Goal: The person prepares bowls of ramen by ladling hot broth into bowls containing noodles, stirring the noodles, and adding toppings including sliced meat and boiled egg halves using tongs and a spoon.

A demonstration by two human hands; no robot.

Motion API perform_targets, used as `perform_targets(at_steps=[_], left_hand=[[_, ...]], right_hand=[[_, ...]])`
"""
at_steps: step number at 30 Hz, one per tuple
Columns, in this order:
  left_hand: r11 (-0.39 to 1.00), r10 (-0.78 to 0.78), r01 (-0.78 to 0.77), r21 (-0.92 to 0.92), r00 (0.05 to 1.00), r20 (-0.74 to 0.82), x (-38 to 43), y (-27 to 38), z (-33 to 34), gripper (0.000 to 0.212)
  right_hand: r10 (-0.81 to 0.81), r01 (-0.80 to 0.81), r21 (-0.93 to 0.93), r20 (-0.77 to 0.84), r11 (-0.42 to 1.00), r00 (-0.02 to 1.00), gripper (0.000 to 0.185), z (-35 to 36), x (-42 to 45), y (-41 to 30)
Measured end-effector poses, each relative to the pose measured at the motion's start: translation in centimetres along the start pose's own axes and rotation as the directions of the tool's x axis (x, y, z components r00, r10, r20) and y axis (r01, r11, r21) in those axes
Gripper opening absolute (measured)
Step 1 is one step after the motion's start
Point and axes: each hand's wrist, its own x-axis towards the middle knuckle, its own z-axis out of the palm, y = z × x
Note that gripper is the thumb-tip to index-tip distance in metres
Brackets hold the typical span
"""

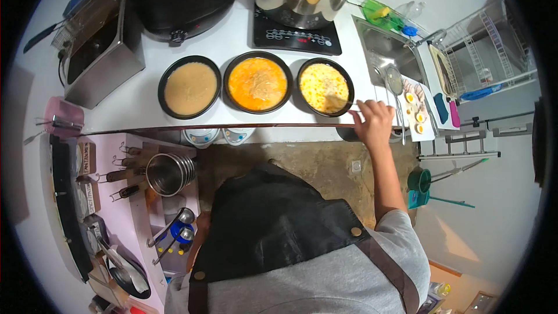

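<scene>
My right hand [375, 122] is at the counter's front edge, beside the rightmost black bowl [324, 87]. Its fingers pinch a thin utensil [346, 103] that reaches over the rim into pale yellow, oil-dotted soup; the utensil's tip is blurred. Beside that bowl stands a middle black bowl [258, 82] of orange soup, then a left black bowl [190, 87] of tan broth. Right of my hand, a white cutting board [423, 133] carries several halved boiled eggs [420, 117] and sliced meat [416, 91]. A fine-mesh strainer [394, 80] lies alongside. My left hand is out of view.
Behind the bowls, a lidded steel pot [305, 4] sits on an induction cooker [296, 37], beside a large black appliance [178, 0]. A steel fryer-like box [104, 56] is far left; a sink [388, 52] and dish rack [484, 52] are right. Handled noodle strainers [168, 174] and ladles [186, 233] hang lower left.
</scene>
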Motion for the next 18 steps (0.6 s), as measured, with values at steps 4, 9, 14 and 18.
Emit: perform_targets(at_steps=[4,9,14,18], left_hand=[[0.983,0.052,-0.045,0.176,0.998,-0.040,1.3,1.3,0.8,0.024],[0.977,-0.088,0.097,-0.190,0.995,0.052,1.0,8.3,0.8,0.017],[0.961,-0.078,0.087,-0.262,0.996,0.044,0.6,7.1,1.7,0.021],[0.993,-0.041,0.042,-0.112,0.999,0.010,0.1,2.7,2.6,0.023]], right_hand=[[0.012,-0.015,-0.037,-0.089,0.999,0.996,0.031,4.5,-2.4,0.5],[0.029,-0.052,-0.088,-0.250,0.995,0.968,0.035,7.4,-2.2,0.7],[0.115,-0.126,-0.031,-0.250,0.992,0.961,0.036,6.3,-0.1,1.4],[0.197,-0.204,-0.130,-0.069,0.970,0.978,0.034,5.6,1.8,1.2]])
